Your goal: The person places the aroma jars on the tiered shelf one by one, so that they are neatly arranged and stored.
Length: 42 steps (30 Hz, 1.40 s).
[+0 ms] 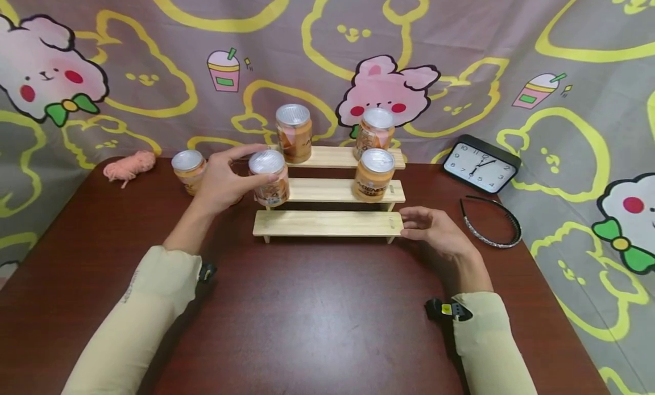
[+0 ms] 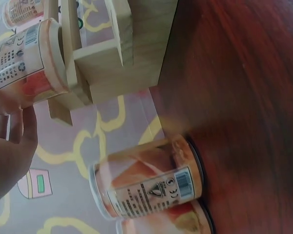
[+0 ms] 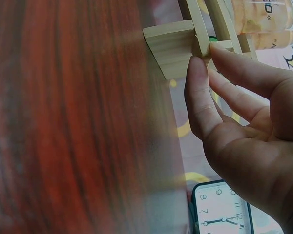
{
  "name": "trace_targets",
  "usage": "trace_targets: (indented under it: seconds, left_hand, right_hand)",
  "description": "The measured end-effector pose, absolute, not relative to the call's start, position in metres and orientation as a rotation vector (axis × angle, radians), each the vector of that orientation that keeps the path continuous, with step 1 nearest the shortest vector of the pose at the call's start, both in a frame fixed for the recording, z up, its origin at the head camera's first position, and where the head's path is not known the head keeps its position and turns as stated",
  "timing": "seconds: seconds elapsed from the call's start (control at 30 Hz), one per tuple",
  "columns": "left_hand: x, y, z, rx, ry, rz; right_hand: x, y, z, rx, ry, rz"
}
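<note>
My left hand [image 1: 222, 179] grips a can [image 1: 269, 179] with a silver lid and orange-pink label, thumb in front and fingers behind. That can is upright at the left end of the middle board of a three-step wooden display rack [image 1: 327, 223]. At the rack's right side, my right hand [image 1: 435, 231] pinches the end of the lowest board between thumb and fingers. Another can [image 1: 374, 176] stands on the middle step's right. Two more, a left can [image 1: 294, 133] and a right can [image 1: 376, 132], stand on the top step.
Left of the rack a can [image 1: 188, 170] stands on the dark red table [image 1: 327, 315]; the left wrist view shows a second can [image 2: 171, 219] beside it. Pink yarn [image 1: 130, 166] lies far left. A clock [image 1: 481, 163] and a headband [image 1: 491, 224] are at right. Patterned cloth hangs behind.
</note>
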<state>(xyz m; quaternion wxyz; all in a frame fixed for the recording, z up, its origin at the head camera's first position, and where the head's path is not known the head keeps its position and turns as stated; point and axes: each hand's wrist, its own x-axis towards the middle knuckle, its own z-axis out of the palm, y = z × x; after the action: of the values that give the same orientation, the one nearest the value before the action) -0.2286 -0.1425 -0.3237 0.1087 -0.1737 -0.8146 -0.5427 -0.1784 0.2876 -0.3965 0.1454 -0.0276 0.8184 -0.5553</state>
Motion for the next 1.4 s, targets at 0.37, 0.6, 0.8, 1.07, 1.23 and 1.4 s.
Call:
trace_targets:
  seconds: [0.37,0.6,0.8,1.07,1.23,1.4]
  left_hand:
    - [-0.232,-0.125,-0.329,-0.534,-2.321,-1.727]
    - [-0.235,-0.117,-0.329,-0.498,-2.307,-1.771]
    - [-0.237,-0.110,-0.330,-0.492,-2.312,-1.772]
    - [-0.239,-0.105,-0.333,-0.506,-2.345,-1.725]
    - [-0.239,-0.105,-0.335,-0.529,-2.332,-1.727]
    - [-0.240,-0.105,-0.335,-0.544,-2.330,-1.721]
  right_hand:
    - [-0.179,0.287,-0.395,-0.091,2.360,-1.603]
    - [-0.181,0.286,-0.394,-0.118,2.387,-1.596]
    - [-0.182,0.286,-0.395,-0.110,2.372,-1.611]
    - [-0.181,0.287,-0.396,-0.094,2.370,-1.618]
    - [-0.180,0.288,-0.398,-0.094,2.369,-1.616]
    - [-0.179,0.287,-0.398,-0.100,2.371,-1.620]
